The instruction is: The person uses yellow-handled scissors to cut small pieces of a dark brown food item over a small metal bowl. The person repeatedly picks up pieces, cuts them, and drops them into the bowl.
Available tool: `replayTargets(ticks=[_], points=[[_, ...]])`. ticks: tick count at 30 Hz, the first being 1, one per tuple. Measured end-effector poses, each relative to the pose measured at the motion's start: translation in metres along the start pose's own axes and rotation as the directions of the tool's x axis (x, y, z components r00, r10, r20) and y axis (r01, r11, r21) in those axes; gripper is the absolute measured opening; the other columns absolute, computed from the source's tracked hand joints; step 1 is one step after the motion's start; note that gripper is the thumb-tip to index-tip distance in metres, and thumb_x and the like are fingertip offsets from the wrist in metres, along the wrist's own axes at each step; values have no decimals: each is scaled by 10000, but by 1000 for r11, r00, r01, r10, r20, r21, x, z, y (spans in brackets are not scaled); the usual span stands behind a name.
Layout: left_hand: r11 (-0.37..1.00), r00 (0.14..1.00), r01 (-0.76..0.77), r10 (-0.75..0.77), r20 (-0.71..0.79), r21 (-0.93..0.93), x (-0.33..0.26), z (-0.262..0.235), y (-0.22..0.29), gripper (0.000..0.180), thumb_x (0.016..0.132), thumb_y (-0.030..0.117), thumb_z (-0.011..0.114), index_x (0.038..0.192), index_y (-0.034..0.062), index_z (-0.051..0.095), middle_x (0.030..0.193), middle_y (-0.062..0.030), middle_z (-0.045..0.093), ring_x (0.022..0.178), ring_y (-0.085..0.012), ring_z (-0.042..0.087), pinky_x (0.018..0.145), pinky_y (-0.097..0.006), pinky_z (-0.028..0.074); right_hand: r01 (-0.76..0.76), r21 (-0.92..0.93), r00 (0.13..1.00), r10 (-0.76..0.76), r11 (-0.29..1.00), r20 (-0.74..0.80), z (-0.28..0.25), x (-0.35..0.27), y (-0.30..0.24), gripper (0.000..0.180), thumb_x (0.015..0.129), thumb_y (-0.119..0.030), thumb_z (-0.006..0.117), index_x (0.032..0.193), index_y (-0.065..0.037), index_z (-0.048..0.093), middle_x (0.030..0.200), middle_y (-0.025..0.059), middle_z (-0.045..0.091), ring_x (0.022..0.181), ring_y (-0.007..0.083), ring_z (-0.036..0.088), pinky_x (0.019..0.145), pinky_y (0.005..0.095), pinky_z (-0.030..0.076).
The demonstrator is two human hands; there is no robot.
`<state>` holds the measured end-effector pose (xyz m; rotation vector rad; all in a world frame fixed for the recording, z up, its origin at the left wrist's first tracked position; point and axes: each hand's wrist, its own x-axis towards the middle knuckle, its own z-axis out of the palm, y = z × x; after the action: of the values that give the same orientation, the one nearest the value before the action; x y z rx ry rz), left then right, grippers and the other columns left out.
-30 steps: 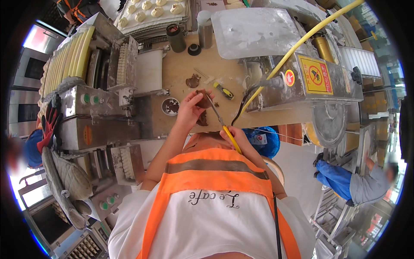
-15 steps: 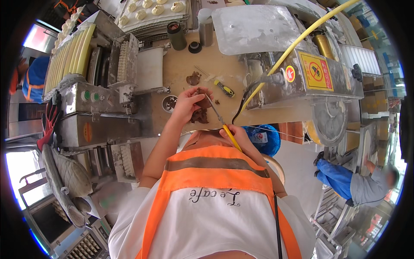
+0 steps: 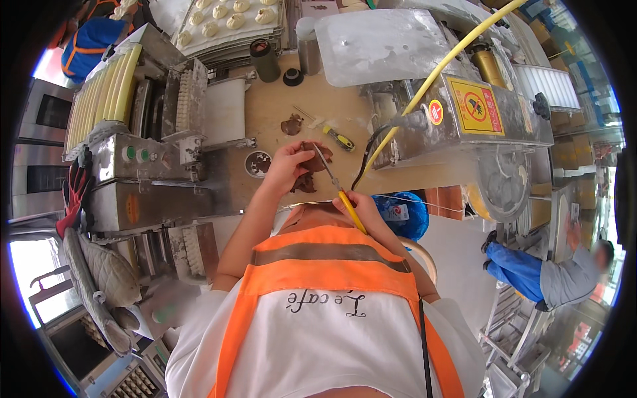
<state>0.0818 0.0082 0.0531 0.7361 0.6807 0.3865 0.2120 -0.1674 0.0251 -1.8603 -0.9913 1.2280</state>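
Pinched in the left hand (image 3: 286, 166), a brown flat piece (image 3: 317, 156) held over the wooden worktop (image 3: 279, 113), right hand (image 3: 357, 207) closed round a yellow-handled tool (image 3: 340, 190) whose metal tip touches the piece, more brown scraps (image 3: 291, 124) nearby, steel machine (image 3: 464, 113) to the right.

Counts: 2 yellow-handled tools – one screwdriver (image 3: 340, 188) in hand, one (image 3: 338, 138) lying on the bench; 2 dark cylinders (image 3: 265, 61) standing; dough pieces on the tray (image 3: 225, 26), roughly 8, partly cut off.
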Motion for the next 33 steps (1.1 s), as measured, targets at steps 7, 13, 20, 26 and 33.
replayTargets(ticks=[7,13,20,26,33], points=[[942,996,-69,84,32,-328,0,1,-10,327,878,43,376,1167,-56,492,1134,-207,562,1056,-287,561,896,-366,458,10,-3,1000,-10,1000,24,-1,-1,0,491,796,-463,630,786,27,593,613,87,538,566,147,466,528,283,383],[971,993,-37,62,98,-236,2,-7,-16,345,850,2,368,1166,-67,487,1137,-204,560,1064,-288,558,898,-359,462,8,-43,1000,-6,999,28,-1,-2,-6,520,795,-482,621,772,35,582,617,91,537,569,161,470,536,289,389],[983,997,-2,15,73,-184,-1,-13,-14,354,833,-18,360,1159,-74,485,1120,-203,566,1054,-289,566,897,-358,464,15,-40,999,-14,999,33,5,2,-4,508,792,-470,632,778,35,580,620,106,530,577,166,468,545,295,391],[964,995,-1,27,93,-264,-1,-17,-15,344,850,9,348,1156,-77,481,1131,-211,549,1073,-312,549,900,-367,464,-23,-19,999,24,1000,38,2,2,-4,489,794,-454,640,786,32,580,615,95,520,581,152,460,541,283,383],[794,998,-34,54,15,-607,3,-22,-13,345,883,88,362,1189,-52,439,1216,-215,490,1158,-323,476,965,-394,416,17,-2,994,-17,1000,107,-7,-7,-7,428,790,-376,665,878,31,567,664,104,536,609,167,486,563,285,387]])
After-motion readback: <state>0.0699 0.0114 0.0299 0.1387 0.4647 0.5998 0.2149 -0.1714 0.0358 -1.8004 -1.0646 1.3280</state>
